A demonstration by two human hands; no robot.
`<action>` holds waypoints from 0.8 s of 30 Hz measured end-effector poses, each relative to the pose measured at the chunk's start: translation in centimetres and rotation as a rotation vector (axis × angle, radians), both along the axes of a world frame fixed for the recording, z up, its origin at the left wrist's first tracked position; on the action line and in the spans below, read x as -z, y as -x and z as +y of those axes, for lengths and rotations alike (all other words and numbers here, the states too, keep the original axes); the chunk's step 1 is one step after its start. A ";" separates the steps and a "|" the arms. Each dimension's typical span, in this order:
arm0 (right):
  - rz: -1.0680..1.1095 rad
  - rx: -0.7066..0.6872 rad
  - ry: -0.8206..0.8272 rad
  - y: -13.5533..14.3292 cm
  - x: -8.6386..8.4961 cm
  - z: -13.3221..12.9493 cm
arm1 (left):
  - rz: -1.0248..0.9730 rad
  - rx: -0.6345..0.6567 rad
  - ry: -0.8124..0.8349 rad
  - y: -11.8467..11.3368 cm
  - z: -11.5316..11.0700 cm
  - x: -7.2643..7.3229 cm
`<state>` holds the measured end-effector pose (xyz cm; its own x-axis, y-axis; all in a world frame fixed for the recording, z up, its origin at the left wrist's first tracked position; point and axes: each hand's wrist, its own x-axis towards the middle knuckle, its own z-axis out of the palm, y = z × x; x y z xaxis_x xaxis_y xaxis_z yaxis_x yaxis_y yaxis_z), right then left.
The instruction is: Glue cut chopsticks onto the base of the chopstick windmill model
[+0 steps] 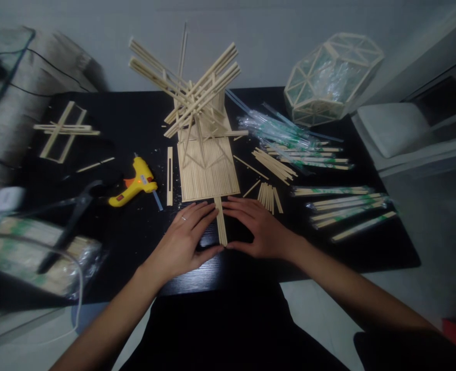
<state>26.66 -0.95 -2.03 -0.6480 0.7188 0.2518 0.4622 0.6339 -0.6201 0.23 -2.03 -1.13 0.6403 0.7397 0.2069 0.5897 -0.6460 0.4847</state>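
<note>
A short bundle of wooden sticks [220, 222] lies lengthwise on the black table [135, 257], its far end at the near edge of a flat stick panel [209, 178]. On its left side my left hand [185, 239] presses with fingertips and thumb. From the right, my right hand [260, 229] touches the same bundle in the same way, so it is held between both hands. Behind, a windmill-like structure of crossed sticks [197, 103] rises from the panel.
A yellow glue gun [137, 183] lies left of the panel, near a crossed stick frame [63, 131]. Loose sticks [274, 165] and wrapped chopsticks [347, 203] are at the right. A polyhedral stick model [330, 77] stands back right; a large pack [38, 252] lies left.
</note>
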 end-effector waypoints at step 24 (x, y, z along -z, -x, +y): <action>0.085 0.353 -0.128 -2.5 -1.4 2.8 | -0.063 -0.095 0.014 1.2 0.0 -0.3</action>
